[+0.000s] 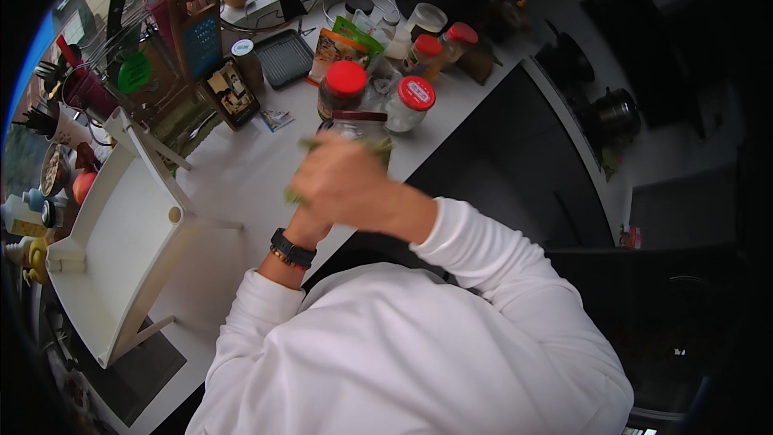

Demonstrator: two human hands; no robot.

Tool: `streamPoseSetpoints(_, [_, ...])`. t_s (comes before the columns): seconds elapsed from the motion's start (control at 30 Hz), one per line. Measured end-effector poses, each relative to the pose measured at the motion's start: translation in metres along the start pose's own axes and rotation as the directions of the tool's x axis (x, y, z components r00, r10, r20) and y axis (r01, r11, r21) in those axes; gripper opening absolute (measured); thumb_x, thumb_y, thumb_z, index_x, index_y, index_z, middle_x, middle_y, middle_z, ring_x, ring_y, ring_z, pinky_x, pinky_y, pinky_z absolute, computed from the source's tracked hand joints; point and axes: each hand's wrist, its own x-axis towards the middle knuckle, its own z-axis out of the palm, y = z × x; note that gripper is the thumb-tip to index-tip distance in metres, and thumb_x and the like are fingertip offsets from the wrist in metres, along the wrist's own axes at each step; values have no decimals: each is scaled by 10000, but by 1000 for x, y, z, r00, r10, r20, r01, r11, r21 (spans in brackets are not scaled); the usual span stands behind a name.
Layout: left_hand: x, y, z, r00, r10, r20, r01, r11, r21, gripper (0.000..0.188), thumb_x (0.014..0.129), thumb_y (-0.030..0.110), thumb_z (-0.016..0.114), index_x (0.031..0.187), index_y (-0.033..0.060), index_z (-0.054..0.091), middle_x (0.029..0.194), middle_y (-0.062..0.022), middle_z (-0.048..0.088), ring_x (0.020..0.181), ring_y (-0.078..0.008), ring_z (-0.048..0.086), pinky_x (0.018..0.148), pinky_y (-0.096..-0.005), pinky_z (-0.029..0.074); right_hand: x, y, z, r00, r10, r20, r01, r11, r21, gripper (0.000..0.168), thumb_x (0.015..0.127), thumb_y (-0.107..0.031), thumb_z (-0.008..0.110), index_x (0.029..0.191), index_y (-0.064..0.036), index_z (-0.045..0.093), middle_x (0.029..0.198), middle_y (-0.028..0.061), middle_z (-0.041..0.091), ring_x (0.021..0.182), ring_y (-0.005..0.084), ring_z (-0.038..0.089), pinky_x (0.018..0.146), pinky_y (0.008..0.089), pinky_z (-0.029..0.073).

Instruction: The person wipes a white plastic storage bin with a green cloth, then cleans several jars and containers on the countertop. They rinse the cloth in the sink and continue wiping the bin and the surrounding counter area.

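My right hand (347, 178) is blurred and lies over my left hand (311, 223), which shows mostly at the wrist and wears a dark band and a beaded bracelet. Between and around the fingers, bits of a green leafy or stalk-like thing (293, 196) stick out; the hands are closed around it. Directly beyond them stands a glass jar with a dark red lid (360, 116), partly hidden by the hands. Behind that jar are a dark jar with a bright red lid (345, 80) and a clear glass jar with a red lid (410, 110).
A white raised tray with legs (130, 205) stands at the left. A phone (229, 93) leans near a wooden-framed grater (202, 36). Food packets (338, 51), a grey ridged tray (284, 57) and more jars line the back. A black glossy panel (507, 163) lies at the right.
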Motion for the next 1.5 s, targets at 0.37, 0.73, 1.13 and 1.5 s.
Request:
streamPoseSetpoints(0.37, [9, 17, -15, 955, 274, 111, -288, 947, 144, 908, 643, 340, 789, 1329, 63, 263, 1243, -81, 431, 1148, -179, 433, 964, -332, 373, -47, 8, -22, 958, 187, -220, -50, 858, 511, 183, 791, -241, 622, 888, -87, 619, 846, 80, 616, 882, 214, 583, 799, 332, 400])
streamPoseSetpoints(0.73, [18, 24, 11, 908, 412, 74, -411, 846, 338, 984, 601, 209, 804, 1365, 56, 204, 1249, -92, 424, 1115, -189, 460, 929, -323, 392, -12, 57, 11, 764, 638, -97, 27, 119, 993, 710, 749, -215, 710, 1313, -19, 325, 1182, 99, 511, 1052, 188, 515, 918, 298, 403])
streamPoseSetpoints(1.13, [28, 15, 46, 761, 649, 12, -486, 557, 673, 1016, 654, 181, 763, 1405, 79, 86, 1242, -137, 386, 1118, -264, 462, 907, -346, 415, -22, 102, -5, 802, 564, 198, -52, -264, 963, 623, 672, -344, 790, 1125, -35, 494, 1055, 33, 546, 966, 133, 522, 846, 288, 434])
streamPoseSetpoints(1.5, [44, 1, 60, 897, 435, -79, -425, 898, 113, 910, 692, 348, 751, 1356, 70, 195, 1271, -91, 406, 1151, -192, 446, 952, -342, 389, -35, 121, 5, 769, 492, -407, 81, 557, 827, 407, 872, -323, 548, 1125, -10, 486, 1032, 103, 501, 968, 247, 487, 880, 313, 372])
